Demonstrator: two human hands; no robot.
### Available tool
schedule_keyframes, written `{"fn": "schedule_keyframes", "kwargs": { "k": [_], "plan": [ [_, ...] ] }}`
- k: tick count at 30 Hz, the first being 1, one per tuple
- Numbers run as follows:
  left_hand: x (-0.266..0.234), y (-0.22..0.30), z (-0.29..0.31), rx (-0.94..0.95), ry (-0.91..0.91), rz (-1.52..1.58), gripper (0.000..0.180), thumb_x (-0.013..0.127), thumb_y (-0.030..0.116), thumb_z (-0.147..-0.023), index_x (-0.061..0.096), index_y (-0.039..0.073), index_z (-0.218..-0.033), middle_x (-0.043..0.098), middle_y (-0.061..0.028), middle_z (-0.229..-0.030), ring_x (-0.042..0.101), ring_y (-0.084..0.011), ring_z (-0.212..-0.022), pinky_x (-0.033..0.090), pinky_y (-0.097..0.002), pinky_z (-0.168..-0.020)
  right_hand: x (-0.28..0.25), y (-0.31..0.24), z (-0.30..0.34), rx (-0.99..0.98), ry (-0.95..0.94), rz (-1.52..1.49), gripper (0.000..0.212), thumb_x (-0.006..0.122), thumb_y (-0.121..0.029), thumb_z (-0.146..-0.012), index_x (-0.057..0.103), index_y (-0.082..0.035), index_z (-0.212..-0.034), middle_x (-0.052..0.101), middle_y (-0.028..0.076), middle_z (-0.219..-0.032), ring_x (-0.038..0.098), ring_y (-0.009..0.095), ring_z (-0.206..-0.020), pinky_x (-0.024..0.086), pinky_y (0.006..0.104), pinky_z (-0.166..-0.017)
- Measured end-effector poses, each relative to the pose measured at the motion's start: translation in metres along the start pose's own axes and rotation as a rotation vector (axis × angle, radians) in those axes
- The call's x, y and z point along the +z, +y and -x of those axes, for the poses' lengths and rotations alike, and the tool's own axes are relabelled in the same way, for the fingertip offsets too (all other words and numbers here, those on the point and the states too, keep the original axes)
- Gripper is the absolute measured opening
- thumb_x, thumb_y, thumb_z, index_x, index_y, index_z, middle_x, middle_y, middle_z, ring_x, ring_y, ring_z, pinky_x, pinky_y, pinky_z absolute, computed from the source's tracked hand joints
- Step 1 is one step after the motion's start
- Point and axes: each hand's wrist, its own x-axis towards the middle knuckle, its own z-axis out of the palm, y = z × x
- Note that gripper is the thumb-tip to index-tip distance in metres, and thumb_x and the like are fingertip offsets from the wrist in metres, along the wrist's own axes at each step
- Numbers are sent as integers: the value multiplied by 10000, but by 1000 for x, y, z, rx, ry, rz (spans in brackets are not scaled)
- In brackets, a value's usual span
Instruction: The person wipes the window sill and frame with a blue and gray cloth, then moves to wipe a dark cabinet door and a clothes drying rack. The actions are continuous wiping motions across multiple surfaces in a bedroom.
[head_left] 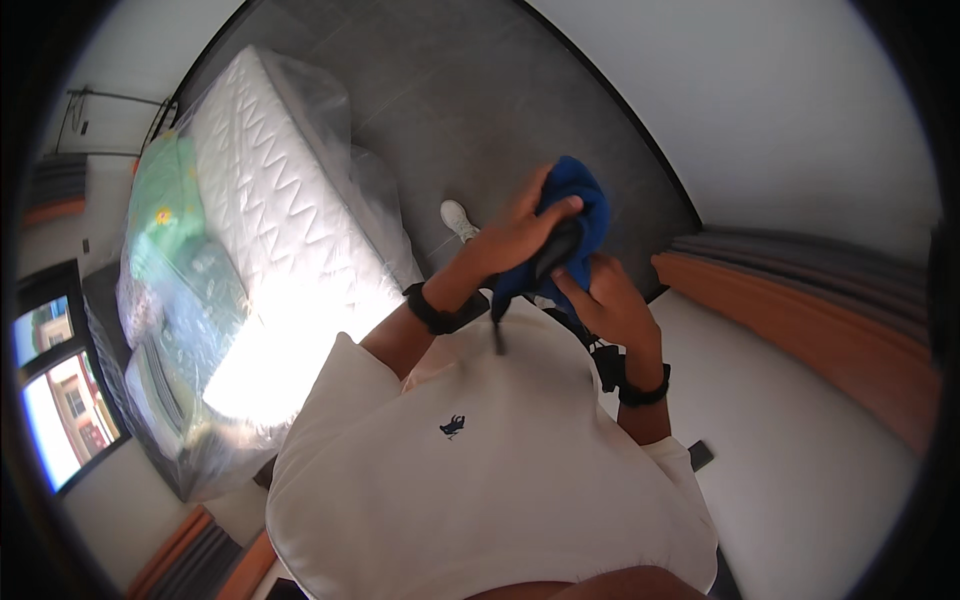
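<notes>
Both my hands are raised in front of my chest, working on a bunched blue cloth [590, 200]. My left hand [525, 235] is closed on it, with the thumb pressed over the folds. In the cloth lies a smooth black object [563, 247], partly wrapped; its kind cannot be made out. My right hand [612, 305] grips the lower right part of the cloth, its thumb and finger against the black object. A dark, narrow end dangles below the cloth, blurred. Black bands circle both wrists.
To the left stands a mattress [270, 170] in clear plastic, with plastic-wrapped green bedding [170, 190] beside it. A window [75, 400] is at far left. Orange and grey curtains [800, 320] hang on the right. My shoe [457, 218] rests on the grey tiled floor [430, 90].
</notes>
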Motion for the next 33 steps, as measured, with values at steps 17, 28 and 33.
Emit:
{"fn": "schedule_keyframes", "kwargs": {
  "k": [17, 28, 33],
  "plan": [
    [-417, -9, 94, 424, 741, 276, 397, 813, 61, -846, 655, 1, -1205, 625, -56, -1151, 591, -129, -1016, 459, -262, -903, 200, -84, -450, 91, -879, 114, 386, 750, -147, -876, 633, -48, -1230, 700, 158, -971, 703, 300, -890, 533, 373, -810],
    [-601, -95, 49, -308, 1308, -405, 241, 653, -111, -785, 657, 32, -979, 637, -153, -1008, 637, -328, -905, 502, -363, -789, 274, -75, -716, -327, -927, -541, 614, 749, 70, -775, 565, -35, -1352, 645, 160, -1126, 680, 209, -960, 549, 349, -788],
    [-689, -80, -21, -557, 1247, -20, 282, 581, 116, -961, 530, 66, -1234, 688, -223, -1140, 673, -366, -1064, 523, -434, -837, 295, -112, -849, -468, -917, -547, 569, 748, 51, -812, 563, -37, -1342, 657, 132, -998, 665, 215, -935, 536, 364, -794]
  ]
}}
